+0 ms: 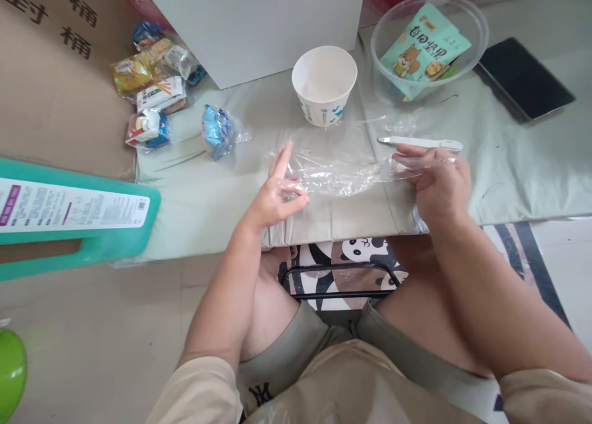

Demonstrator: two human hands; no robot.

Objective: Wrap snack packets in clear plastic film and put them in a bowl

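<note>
A crumpled sheet of clear plastic film (349,176) is stretched between my two hands, just above the near part of the cloth-covered table. My left hand (277,196) pinches its left end between thumb and a finger, with other fingers raised. At the other end, my right hand (441,187) has its fingers closed on the film. Right behind my right fingers lies a slim white tool (420,143) with a dark metal tip. Beyond the film stands a white paper cup (324,88) with blue print. Left of it sits a blue snack in clear wrapping (218,131).
Wrapped snacks (155,91) are piled at the left, beside a cardboard box (60,79) and a teal plastic piece (139,242). A clear bowl (481,29) holding a green snack packet (423,51) and a black phone (527,79) are at the right. A white box (263,23) stands behind.
</note>
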